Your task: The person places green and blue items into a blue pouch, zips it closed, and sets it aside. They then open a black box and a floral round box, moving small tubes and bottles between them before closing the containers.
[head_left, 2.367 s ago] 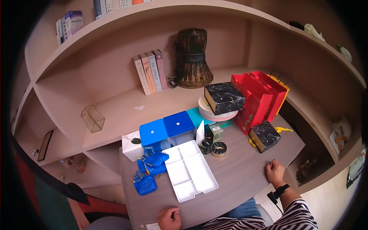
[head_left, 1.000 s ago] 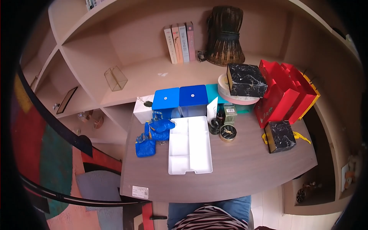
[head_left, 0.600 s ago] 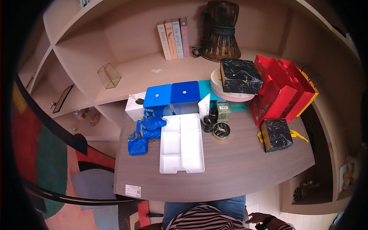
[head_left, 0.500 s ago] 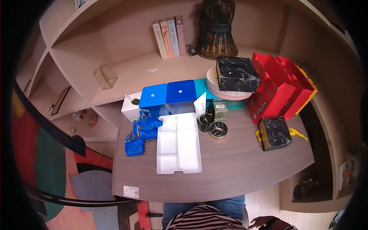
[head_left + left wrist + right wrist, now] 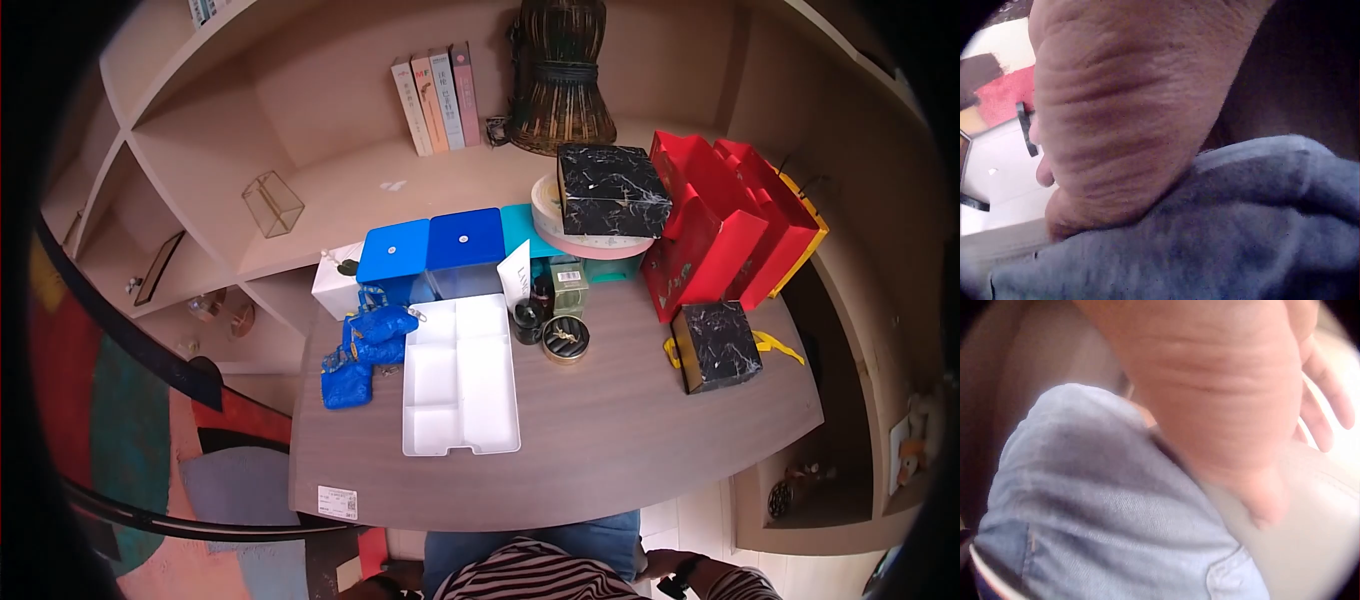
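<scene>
The left hand is beside the jeans-covered leg in the left wrist view; only small parts of its fingers show past the palm, and no object is seen in it. On the other side, the right hand hangs by the leg, its fingers loose and holding nothing, over a light seat. In the head view both hands are low, below the front edge of the table. A white compartment tray lies on the table, with blue pouches at its left.
Lidded blue boxes stand behind the tray. Small jars and a round tin are right of it. Farther right are a black marbled box, red bags and another marbled box on a round box.
Both hands, earlier resting on the table edge, are now down beside the legs. The head view has turned and shifted, while the table objects keep their places relative to each other.
</scene>
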Motion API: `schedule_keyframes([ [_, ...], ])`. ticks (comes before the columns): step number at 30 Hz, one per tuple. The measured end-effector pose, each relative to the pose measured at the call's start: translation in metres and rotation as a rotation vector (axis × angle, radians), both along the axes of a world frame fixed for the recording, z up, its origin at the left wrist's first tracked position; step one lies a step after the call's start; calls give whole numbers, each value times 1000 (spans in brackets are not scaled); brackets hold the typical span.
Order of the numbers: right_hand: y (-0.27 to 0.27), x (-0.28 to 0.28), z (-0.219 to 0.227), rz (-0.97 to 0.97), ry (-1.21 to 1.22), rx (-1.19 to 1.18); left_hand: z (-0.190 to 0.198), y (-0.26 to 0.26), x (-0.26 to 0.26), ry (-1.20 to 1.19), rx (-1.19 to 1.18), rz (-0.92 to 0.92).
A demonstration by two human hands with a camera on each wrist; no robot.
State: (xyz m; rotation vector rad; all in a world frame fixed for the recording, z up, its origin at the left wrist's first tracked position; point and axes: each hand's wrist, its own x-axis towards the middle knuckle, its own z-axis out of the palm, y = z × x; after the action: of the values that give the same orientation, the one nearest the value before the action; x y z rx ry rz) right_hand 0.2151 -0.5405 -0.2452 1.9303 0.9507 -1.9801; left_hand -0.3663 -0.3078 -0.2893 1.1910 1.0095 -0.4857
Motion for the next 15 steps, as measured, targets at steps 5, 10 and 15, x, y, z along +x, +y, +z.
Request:
schedule_keyframes([
  [5, -46, 13, -103, -291, 188, 161, -14, 14, 41, -23, -47, 66],
  [10, -216, 220, -118, -202, 185, 55, -5, 49, 92, -22, -118, 126],
  [15, -175, 259, -94, -124, 198, -19, -2, 94, 100, -9, -158, 170],
])
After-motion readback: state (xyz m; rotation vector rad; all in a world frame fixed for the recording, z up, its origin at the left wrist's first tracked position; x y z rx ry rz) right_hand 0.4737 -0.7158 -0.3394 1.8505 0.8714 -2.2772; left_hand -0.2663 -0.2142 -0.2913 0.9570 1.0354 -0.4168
